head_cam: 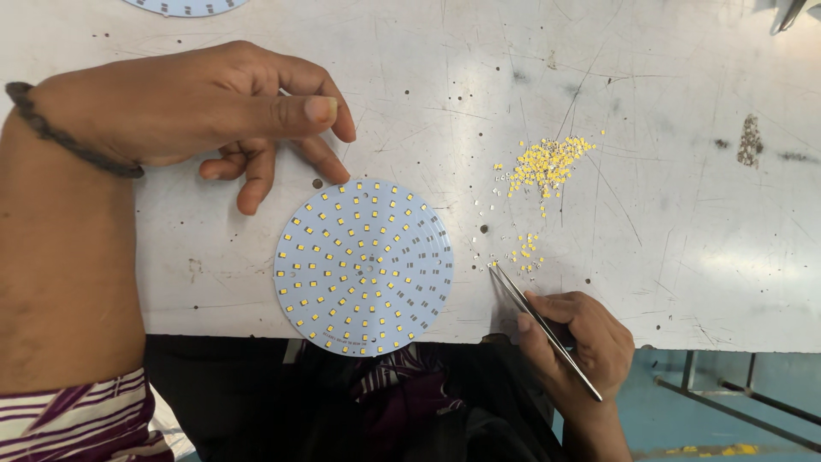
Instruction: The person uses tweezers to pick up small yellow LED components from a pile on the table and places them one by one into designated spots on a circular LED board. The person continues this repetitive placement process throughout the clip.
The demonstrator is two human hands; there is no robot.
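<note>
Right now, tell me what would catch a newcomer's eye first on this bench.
The round white board dotted with rings of small yellow chips lies at the near edge of the scratched table. To its right, the right hand holds tweezers whose tips reach into loose yellow chips. The left hand hovers above the board's upper left.

The right hand point(575, 340) pinched metal tweezers point(544, 329), tips touching small yellow chips point(525, 252). Left of that grip lay a round board point(363, 267), the left hand point(205, 111) curled just above it.
</note>
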